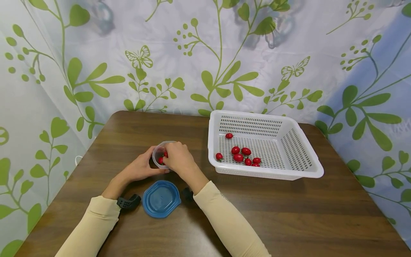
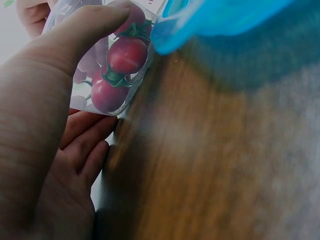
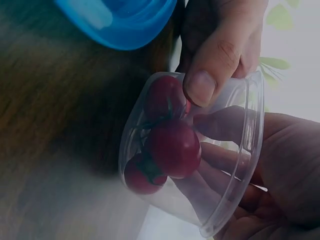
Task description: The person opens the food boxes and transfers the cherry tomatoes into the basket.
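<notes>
My left hand (image 1: 140, 167) grips a clear plastic cup (image 3: 232, 200) from the side. In the left wrist view its thumb lies across the wall, and fingers (image 2: 82, 140) reach beneath. Red cherry tomatoes (image 3: 175, 147) with green stems lie in the cup. My right hand (image 1: 180, 159) reaches down over the rim from the right. Its fingers (image 3: 222, 157) show through the plastic beside the tomatoes; I cannot tell whether they pinch one. A blue lid (image 1: 161, 198) lies on the table just in front of the cup, between the wrists.
A white perforated basket (image 1: 273, 174) stands to the right with several cherry tomatoes (image 1: 238, 157) inside, mostly at its left side. Everything stands on a brown wooden table (image 1: 289, 214). A curtain with green leaf print (image 1: 221, 71) hangs behind the table's far edge.
</notes>
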A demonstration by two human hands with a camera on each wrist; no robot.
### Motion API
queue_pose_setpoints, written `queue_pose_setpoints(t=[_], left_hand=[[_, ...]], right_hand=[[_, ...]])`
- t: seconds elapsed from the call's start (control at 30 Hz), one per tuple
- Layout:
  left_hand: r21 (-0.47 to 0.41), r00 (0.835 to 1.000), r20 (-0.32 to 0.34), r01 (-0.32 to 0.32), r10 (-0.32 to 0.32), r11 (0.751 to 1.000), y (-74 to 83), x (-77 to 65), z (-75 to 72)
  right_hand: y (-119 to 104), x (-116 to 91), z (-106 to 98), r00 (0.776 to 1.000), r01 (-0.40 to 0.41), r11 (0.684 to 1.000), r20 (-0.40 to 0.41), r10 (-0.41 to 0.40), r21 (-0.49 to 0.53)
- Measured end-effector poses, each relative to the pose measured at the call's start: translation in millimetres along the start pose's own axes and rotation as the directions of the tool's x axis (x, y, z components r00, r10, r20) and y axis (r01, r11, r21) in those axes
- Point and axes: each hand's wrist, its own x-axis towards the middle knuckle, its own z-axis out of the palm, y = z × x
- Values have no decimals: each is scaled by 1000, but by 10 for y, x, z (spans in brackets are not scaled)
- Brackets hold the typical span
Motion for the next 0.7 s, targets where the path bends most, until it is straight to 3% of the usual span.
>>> queue_pose_setpoints(t=[0.27,0.7], left_hand=[[-6,1000,-7,4,-4,1000,-2,-6,12],[-5,1000,-6,5,-5,1000,-10,8,29]], right_hand=[[-36,40,29,999,-41,999,4,42,-31],[-41,57,83,999,-36,997,-38,33,-74]])
